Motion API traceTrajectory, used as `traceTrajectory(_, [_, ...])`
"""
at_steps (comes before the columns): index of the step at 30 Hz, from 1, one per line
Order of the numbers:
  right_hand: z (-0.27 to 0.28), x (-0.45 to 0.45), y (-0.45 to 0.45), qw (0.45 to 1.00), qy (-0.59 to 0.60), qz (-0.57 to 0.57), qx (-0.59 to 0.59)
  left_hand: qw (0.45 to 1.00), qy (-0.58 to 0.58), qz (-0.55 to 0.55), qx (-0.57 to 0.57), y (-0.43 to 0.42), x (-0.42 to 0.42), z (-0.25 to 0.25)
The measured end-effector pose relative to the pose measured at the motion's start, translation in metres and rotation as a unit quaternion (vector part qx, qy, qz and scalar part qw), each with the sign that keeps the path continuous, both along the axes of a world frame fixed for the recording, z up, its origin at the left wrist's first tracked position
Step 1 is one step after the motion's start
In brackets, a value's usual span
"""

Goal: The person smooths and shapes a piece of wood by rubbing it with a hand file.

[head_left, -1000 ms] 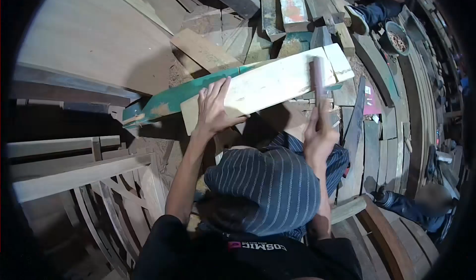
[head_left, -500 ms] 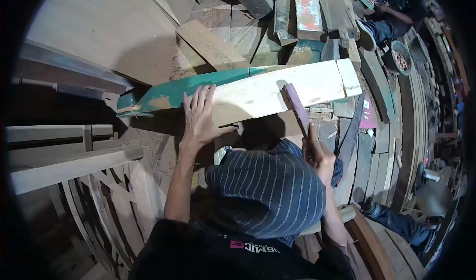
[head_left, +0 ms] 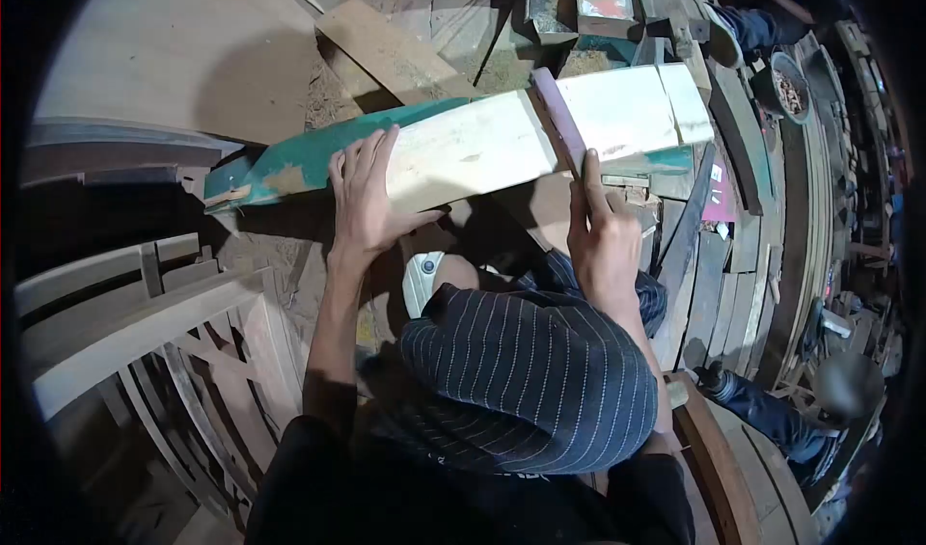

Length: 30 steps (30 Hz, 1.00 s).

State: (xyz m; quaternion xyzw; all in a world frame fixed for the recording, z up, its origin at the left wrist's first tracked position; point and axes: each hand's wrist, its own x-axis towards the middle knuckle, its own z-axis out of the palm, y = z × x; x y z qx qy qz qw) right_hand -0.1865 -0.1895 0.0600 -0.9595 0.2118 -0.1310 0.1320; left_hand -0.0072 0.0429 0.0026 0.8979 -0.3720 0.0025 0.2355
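- Board (head_left: 473, 149): lies ahead of the person's knees, resting over the longer green beam (head_left: 318, 154), which shows past its left end and peeks out below its right end. Its long axis runs crosswise, left to right, with the right end tipped somewhat farther away. The pale face is up.
- Left hand (head_left: 363, 207): nearer to the board of the two, as it lies on the left end itself. The fingers are extended and spread a little over that end, pointing away from the person; the thumb stands well apart from them, stretched along the near edge. The rest of the board lies to the right of these fingers.
- Right hand (head_left: 608, 246): on the near side, right of the board's middle. Its fingers are clamped on the near end of the bar (head_left: 561, 116), with the index finger stretched forward along it. The board lies ahead of these fingers and to both sides of them.
- Bar: its long axis crosses the board's nearly square, slanting from far left to near right, the purple side up and the brown side toward the left hand. From above, I cannot tell whether it presses on the face or floats just over it.
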Motion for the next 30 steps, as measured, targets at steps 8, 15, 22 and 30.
traceTrajectory(8, [0.024, -0.046, 0.014, 0.999, 0.026, -0.003, 0.039, 0.999, -0.026, -0.029, -0.019, 0.006, 0.005, -0.008])
traceTrajectory(15, [-0.002, -0.063, 0.017, 1.0, 0.008, 0.001, 0.022, 0.999, -0.009, -0.04, -0.005, 0.005, 0.013, -0.001])
traceTrajectory(22, [-0.002, -0.004, 0.001, 1.0, 0.0, -0.01, 0.024, 0.999, -0.031, -0.042, -0.011, 0.005, 0.014, -0.01])
traceTrajectory(30, [-0.001, -0.009, 0.003, 0.999, 0.038, 0.003, 0.016, 0.997, -0.047, -0.057, -0.02, 0.007, 0.012, -0.014])
